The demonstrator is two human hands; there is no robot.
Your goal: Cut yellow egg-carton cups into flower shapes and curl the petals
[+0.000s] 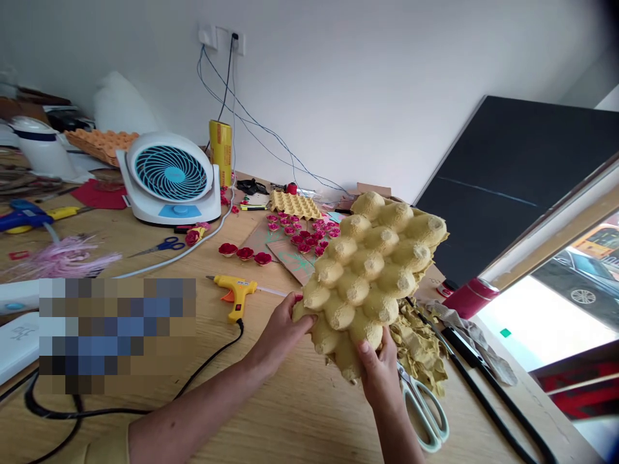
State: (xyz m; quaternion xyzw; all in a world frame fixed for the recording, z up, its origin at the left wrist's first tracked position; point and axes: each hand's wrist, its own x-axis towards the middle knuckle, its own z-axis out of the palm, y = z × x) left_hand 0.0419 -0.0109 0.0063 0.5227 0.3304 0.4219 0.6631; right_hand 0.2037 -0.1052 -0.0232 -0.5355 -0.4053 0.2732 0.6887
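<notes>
A yellow pulp egg carton tray (370,264) is held tilted above the table, its bumpy side facing me. My left hand (285,325) grips its lower left edge, thumb on the front. With the thumb in front, my right hand (382,364) is closed on the bottom right edge. Beneath and beside the right hand lie scissors (428,412) with pale green handles. Torn yellow carton scraps (420,341) are heaped behind them. Left of the tray a yellow hot glue gun (236,293) lies on the table, a glue stick at its back.
Red paper flowers (245,253) sit mid-table, several more on cardboard (294,264). A white and blue fan (171,174) stands at the back left. Blue-handled scissors (169,243), another egg tray (294,205), pink strips (72,258) and a black cable (207,354) lie around. A red can (471,296) is right.
</notes>
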